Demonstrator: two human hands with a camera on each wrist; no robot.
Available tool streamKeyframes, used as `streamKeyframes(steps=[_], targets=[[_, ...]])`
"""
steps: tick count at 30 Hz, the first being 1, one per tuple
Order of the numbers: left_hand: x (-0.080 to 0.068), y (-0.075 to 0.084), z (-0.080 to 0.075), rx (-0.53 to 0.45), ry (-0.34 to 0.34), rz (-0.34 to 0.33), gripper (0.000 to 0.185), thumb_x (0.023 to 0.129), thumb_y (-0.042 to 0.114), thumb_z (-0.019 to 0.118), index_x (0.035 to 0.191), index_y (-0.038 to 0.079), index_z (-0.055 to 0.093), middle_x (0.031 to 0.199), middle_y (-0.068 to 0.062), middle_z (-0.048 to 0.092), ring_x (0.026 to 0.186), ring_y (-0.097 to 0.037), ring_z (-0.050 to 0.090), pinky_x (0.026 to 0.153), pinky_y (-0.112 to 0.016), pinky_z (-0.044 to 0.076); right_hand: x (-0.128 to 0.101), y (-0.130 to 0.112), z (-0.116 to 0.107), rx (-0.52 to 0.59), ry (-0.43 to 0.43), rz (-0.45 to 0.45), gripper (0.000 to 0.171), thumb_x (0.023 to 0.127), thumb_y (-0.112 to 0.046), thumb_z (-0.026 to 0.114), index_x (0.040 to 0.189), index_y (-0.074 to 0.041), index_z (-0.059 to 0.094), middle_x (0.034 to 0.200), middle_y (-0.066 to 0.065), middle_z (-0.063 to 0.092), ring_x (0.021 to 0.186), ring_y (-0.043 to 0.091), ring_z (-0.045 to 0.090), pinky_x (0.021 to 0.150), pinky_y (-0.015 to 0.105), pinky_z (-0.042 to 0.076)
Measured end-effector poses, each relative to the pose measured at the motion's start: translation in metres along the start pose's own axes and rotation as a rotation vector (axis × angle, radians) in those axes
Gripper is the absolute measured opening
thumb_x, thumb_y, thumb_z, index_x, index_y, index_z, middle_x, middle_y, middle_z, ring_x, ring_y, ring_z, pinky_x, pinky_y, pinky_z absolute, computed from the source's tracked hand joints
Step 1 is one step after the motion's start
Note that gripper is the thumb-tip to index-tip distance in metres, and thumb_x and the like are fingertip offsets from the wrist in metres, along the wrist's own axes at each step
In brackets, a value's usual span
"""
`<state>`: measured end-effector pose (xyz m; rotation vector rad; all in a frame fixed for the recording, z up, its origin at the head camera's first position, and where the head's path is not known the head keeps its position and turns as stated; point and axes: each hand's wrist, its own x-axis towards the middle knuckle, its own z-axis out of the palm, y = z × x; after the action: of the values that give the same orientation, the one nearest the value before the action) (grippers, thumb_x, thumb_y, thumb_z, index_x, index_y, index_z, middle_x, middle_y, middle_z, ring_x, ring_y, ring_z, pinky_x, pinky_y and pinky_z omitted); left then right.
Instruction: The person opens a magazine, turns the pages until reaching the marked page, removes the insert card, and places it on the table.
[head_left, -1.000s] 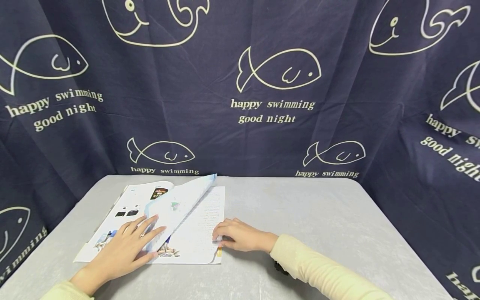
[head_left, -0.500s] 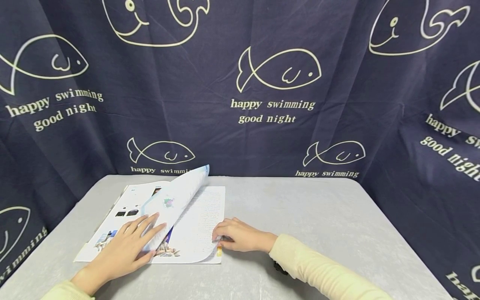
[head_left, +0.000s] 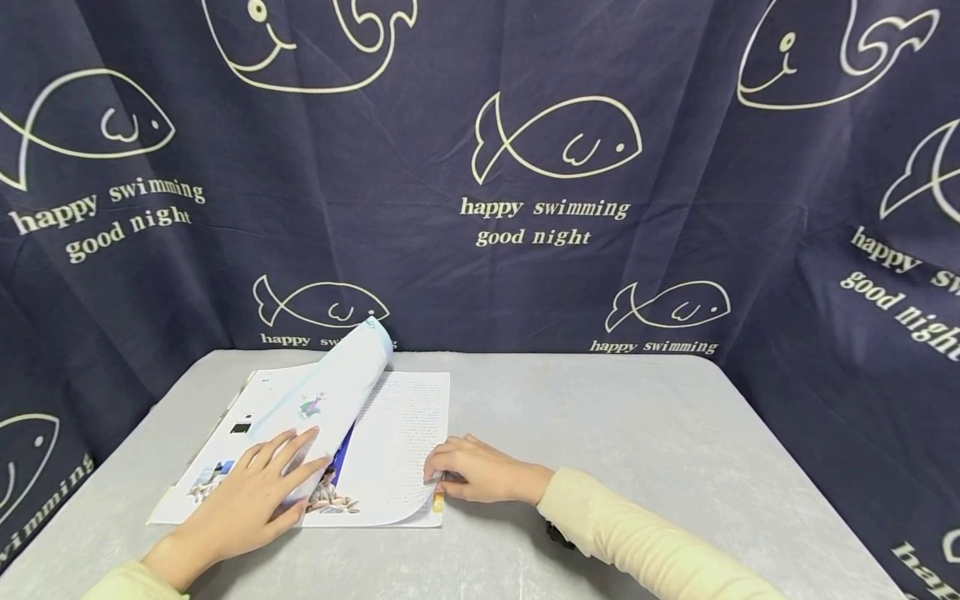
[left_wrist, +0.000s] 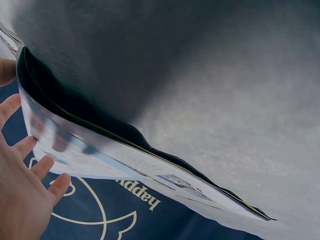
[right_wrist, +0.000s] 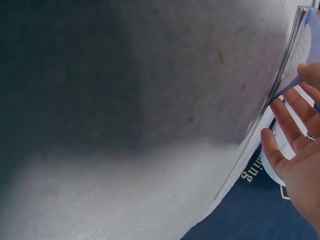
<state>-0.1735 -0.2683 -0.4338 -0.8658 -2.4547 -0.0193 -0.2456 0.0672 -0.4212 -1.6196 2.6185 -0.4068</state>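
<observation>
An open magazine (head_left: 408,417) lies on the left half of the table, with text and a picture on its right-hand side. One leaf (head_left: 337,383) arches up and leans to the left, its far corner raised above the table's back edge. My left hand (head_left: 251,492) rests with spread fingers on the base of this leaf and the left pages; the left wrist view has the fingers (left_wrist: 27,147) straight beside the magazine. At the magazine's right edge my right hand (head_left: 483,471) pinches the lower corner of a page (right_wrist: 306,47), which curls up there between thumb and fingers.
The grey-covered table (head_left: 637,433) extends to the right of the magazine. Behind and at both sides hangs a dark blue curtain (head_left: 420,275) printed with fish and lettering. A yellow tab-like patch (head_left: 438,502) shows under the lifted corner.
The arched leaf has swung further left, covering more of the left page's pictures. The lower right page corner has lifted slightly under the right hand. Both hands have stayed in place.
</observation>
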Motion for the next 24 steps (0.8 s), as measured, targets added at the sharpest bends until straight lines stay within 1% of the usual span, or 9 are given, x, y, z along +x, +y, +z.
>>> streamKeyframes(steps=[11,16,21,24], targets=[[-0.0009,-0.0002,0.0012,0.0,0.004,0.016,0.047,0.072,0.029,0.061,0.118,0.019,0.06,0.136,-0.011,0.046,0.116,-0.035,0.045,0.089,-0.047,0.029,0.0002,0.0002,-0.0005,-0.005,0.024,-0.019,0.015,0.087,-0.022,0.059,0.101,-0.022,0.063,0.109,-0.011,0.062,0.095,0.001,0.051,0.078,0.016,0.034],[-0.0011,-0.0016,0.0019,-0.015,0.019,0.031,0.046,0.071,0.028,0.061,0.116,0.018,0.061,0.136,-0.011,0.046,0.117,-0.034,0.044,0.088,-0.047,0.029,-0.0001,-0.0004,-0.0008,-0.008,0.026,-0.023,0.015,0.087,-0.021,0.06,0.101,-0.022,0.064,0.109,-0.011,0.062,0.098,0.001,0.052,0.079,0.016,0.035],[-0.0003,-0.0013,0.0013,-0.019,0.012,0.028,0.045,0.07,0.027,0.061,0.114,0.02,0.061,0.136,-0.011,0.045,0.118,-0.033,0.043,0.088,-0.047,0.029,-0.0002,-0.0011,-0.0008,-0.004,0.017,-0.017,0.015,0.087,-0.021,0.06,0.101,-0.021,0.064,0.11,-0.011,0.062,0.099,0.002,0.052,0.08,0.016,0.035],[0.0002,-0.0008,0.0005,-0.013,0.009,0.029,0.041,0.069,0.027,0.062,0.11,0.02,0.062,0.136,-0.011,0.046,0.118,-0.033,0.044,0.088,-0.047,0.029,-0.0003,-0.0013,-0.0008,0.002,0.017,-0.016,0.014,0.087,-0.021,0.06,0.1,-0.021,0.064,0.11,-0.011,0.062,0.098,0.002,0.052,0.081,0.017,0.036]])
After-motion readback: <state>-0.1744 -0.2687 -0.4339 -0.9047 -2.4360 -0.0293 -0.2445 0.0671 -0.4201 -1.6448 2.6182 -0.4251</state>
